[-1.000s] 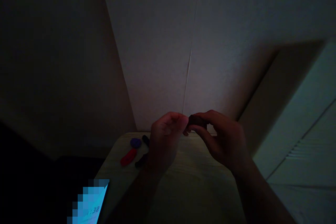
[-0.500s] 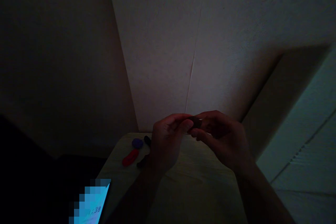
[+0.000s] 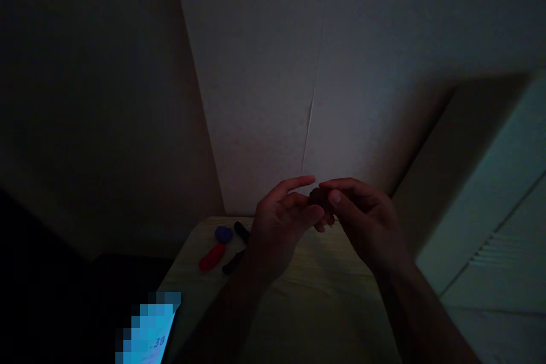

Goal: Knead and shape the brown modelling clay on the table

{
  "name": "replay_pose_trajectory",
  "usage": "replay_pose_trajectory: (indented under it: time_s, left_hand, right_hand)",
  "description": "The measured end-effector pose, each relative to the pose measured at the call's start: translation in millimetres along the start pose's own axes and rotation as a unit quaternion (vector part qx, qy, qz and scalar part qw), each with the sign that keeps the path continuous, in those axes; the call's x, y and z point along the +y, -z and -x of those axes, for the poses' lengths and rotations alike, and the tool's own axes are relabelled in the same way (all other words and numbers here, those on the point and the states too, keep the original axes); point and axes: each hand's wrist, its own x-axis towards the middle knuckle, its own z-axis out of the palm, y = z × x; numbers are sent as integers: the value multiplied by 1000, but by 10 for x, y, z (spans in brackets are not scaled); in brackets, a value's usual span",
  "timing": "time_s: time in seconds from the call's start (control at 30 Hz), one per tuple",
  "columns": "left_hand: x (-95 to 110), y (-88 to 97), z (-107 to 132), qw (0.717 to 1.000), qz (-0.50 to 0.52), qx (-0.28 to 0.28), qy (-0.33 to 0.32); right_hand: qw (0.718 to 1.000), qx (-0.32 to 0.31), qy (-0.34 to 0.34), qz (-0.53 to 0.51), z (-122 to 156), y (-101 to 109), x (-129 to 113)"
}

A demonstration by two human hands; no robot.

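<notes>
A small dark brownish lump of what looks like modelling clay (image 3: 319, 198) is held up over the table between both hands. My left hand (image 3: 284, 227) grips it from the left with the thumb below, its index finger stretched out above. From the right, my right hand (image 3: 369, 219) pinches the lump between thumb and fingers. Left of my left wrist lie a blue-purple lump (image 3: 223, 234), a red elongated piece (image 3: 212, 257) and two black pieces, one farther back (image 3: 242, 231) and one nearer (image 3: 232, 263), partly covered by my left hand and forearm.
The pale wooden table (image 3: 328, 290) has rounded corners and stands against a light wall (image 3: 264, 96). A lit phone-like screen (image 3: 149, 333), partly pixelated, sits at the lower left. Pale furniture (image 3: 490, 222) rises on the right. The room is dim.
The lump has turned and shows more between my hands. My left index finger has lifted off it, and my right thumb has moved up onto it. The pieces on the table stay put.
</notes>
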Motion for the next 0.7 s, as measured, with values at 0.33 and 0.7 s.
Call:
replay_pose_trajectory:
  time_s: [0.33, 0.7]
  left_hand:
    - [107, -46, 14, 991, -102, 81, -17]
    - [101, -16, -5, 981, -143, 128, -38]
  right_hand:
    - [994, 35, 43, 94, 18, -42, -77]
    - [975, -3, 106, 195, 50, 17, 39]
